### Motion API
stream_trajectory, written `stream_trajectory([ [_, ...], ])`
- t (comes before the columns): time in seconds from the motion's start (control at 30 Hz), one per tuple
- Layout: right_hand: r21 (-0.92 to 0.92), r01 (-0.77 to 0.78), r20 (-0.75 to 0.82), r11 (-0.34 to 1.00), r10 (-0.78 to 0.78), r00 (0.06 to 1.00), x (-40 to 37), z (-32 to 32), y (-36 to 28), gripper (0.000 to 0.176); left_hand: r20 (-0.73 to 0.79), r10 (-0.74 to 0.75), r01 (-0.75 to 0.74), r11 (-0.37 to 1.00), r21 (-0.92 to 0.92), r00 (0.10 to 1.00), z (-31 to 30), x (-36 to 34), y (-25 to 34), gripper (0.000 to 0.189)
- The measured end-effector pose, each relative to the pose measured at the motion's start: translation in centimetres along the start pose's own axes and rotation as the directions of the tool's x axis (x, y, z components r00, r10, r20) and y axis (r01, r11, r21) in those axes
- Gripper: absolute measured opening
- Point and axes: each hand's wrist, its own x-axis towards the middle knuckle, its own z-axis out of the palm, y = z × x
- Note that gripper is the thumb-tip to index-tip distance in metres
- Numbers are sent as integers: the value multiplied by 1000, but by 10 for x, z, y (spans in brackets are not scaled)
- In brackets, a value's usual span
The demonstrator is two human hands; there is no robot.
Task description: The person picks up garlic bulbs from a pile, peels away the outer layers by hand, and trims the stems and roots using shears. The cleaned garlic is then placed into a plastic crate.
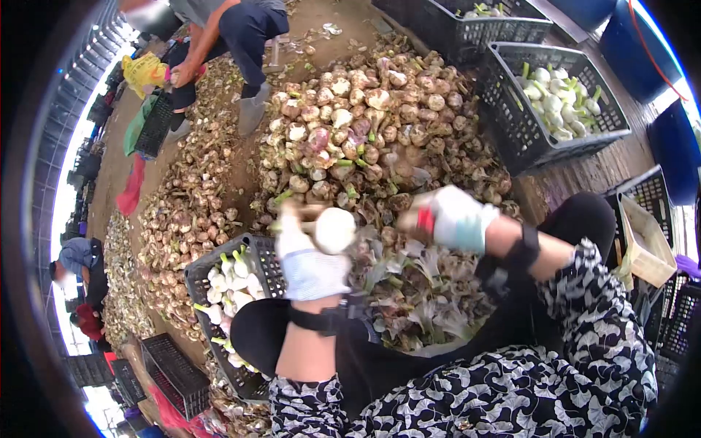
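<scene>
My left hand (305, 252), in a pale glove with a white and blue cuff, is closed around a white peeled garlic bulb (336, 230). To the right, my right hand (453, 217) wears a white and light green glove, with something red at its curled fingers; motion blurs the fingertips, and what they hold cannot be made out. Both hands are above the near edge of a large heap of unpeeled garlic (409, 109). Loose peeled skins (416, 299) lie below, between my knees.
A black crate of white garlic (191, 281) stands beside my left knee, another crate (511, 139) at the upper right. A person (252, 36) sits at the upper left beside more garlic. Blue barrels (635, 58) and a pale box (646, 241) are on the right.
</scene>
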Motion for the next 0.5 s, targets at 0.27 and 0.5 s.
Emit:
stream_trajectory([
  [0.27, -345, -722, 44, 600, 779, 626, -44, 11, 127, 32, -157, 910, -395, 316, 863, 383, -45, 7, 54, 20],
  [0.5, -404, -661, 86, 632, 746, 661, -56, 79, 150, 22, 251, 234, -335, 785, 522, 939, -47, -2, 3, 21],
])
